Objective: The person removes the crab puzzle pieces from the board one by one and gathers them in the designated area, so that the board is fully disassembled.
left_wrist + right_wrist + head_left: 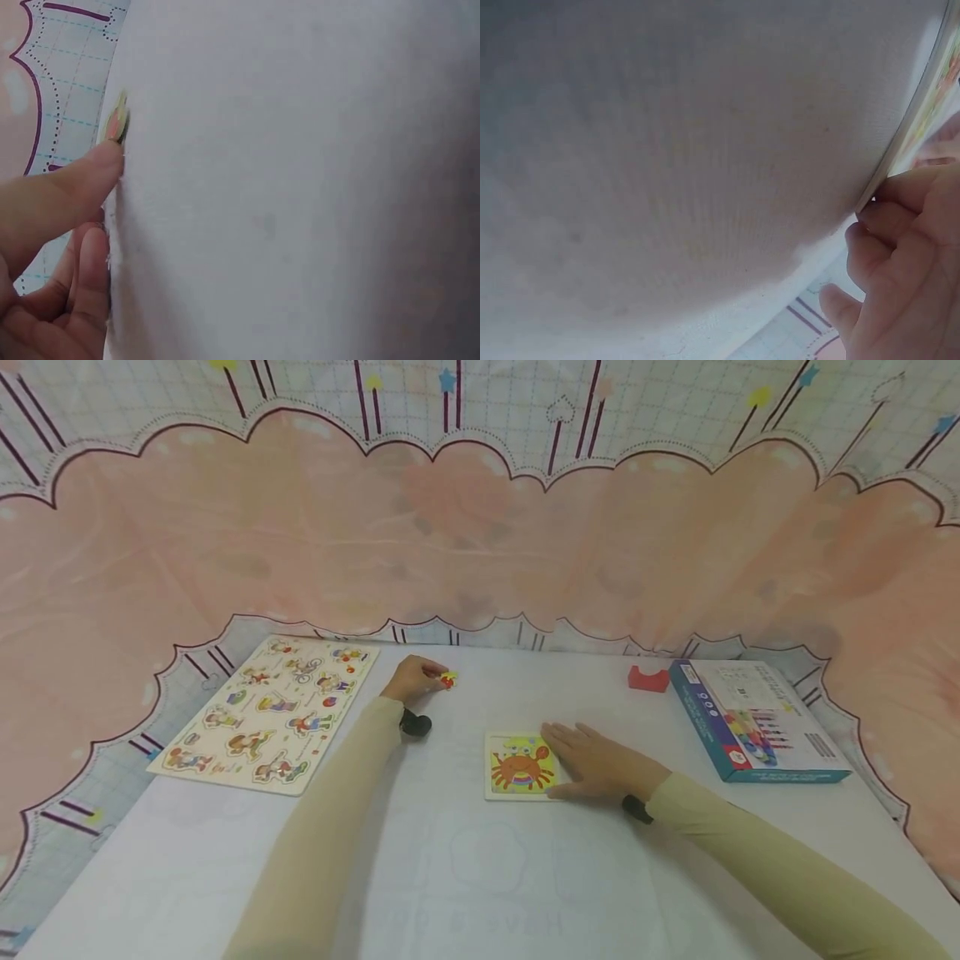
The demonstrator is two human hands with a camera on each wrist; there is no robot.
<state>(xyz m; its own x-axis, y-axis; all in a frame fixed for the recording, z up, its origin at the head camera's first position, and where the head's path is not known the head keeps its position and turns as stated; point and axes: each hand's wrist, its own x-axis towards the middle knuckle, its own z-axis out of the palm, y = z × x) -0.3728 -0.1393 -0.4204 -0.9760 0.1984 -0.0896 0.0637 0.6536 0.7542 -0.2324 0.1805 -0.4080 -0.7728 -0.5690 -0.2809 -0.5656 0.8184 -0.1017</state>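
Note:
In the head view, my left hand (414,678) is at the far side of the table and pinches a small red and yellow puzzle piece (448,679). The left wrist view shows that piece (117,120) edge-on, just past the thumb tip. Nearer to me lies a square crab puzzle (522,768), with an orange crab on yellow inside a pale frame. My right hand (600,762) rests at its right side, fingers extended at the upper corner and thumb near the lower edge. From the right wrist, fingertips (866,214) meet the board's edge.
On the left lies a large picture puzzle board (262,714) with several figures. A blue and white box (761,722) stands on the right, with a red notched block (648,679) beside it. A patterned cloth (480,543) hangs behind the white table (480,893).

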